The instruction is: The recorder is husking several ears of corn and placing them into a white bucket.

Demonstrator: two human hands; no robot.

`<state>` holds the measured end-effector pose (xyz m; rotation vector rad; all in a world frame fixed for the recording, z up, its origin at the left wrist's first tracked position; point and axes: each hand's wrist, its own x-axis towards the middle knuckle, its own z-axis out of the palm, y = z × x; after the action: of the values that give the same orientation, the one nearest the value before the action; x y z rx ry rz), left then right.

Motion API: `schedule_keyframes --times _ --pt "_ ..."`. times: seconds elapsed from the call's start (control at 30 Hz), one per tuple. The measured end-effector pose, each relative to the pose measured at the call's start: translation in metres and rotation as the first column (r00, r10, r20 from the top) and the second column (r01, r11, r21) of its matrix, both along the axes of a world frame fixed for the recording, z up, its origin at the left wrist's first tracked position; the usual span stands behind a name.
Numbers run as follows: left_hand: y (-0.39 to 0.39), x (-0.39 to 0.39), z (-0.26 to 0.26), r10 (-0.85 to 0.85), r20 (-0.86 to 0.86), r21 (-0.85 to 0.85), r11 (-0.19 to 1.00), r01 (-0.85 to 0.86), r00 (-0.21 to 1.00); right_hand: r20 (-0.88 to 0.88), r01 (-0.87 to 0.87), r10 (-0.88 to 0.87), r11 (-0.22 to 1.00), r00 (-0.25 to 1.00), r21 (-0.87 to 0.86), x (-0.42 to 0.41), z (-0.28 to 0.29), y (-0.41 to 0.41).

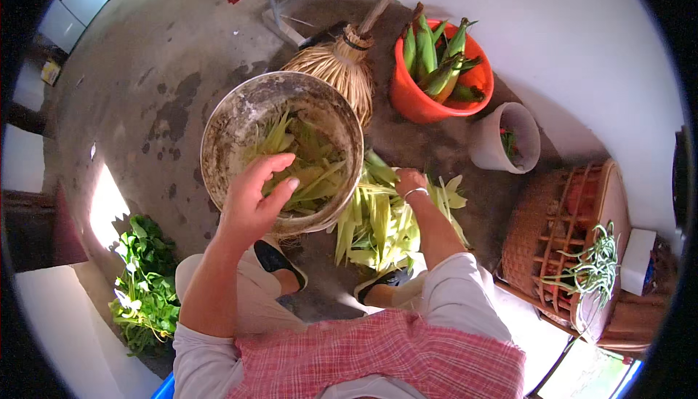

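My left hand (262, 186) is over the near left rim of a large stained metal basin (234, 110), its fingers apart and nothing between them. Inside the basin lie green and yellow corn husks (322, 181). To the right, my right hand (410, 181), with a bracelet at the wrist, is closed at one end of a green piece of corn or husk (380, 167); which of the two cannot be told. Beneath that hand, a heap of loose pale husks (381, 230) spreads over the floor near my feet.
An orange bucket (409, 96) holds several unhusked corn cobs (436, 61). Beside it stands a white plastic bucket (491, 143). A straw broom (349, 66) touches the basin's far side. Leafy greens (144, 290) lie at left; a woven basket (523, 241) stands at right, near green stringy vegetables (594, 263).
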<state>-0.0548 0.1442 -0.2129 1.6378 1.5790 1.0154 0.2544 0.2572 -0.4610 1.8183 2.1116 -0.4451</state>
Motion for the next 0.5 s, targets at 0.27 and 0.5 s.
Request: schedule_keyframes --times 0.27,0.5 --pt "0.002 0.006 -0.014 -0.032 0.117 0.142 0.990 0.016 0.993 -0.720 0.196 -0.088 0.978 0.689 0.067 0.043 0.153 0.010" --pt "-0.007 0.030 0.000 -0.147 0.078 0.326 0.938 0.114 0.986 -0.997 0.200 0.029 0.980 -0.072 0.014 -0.050 0.273 -0.053"
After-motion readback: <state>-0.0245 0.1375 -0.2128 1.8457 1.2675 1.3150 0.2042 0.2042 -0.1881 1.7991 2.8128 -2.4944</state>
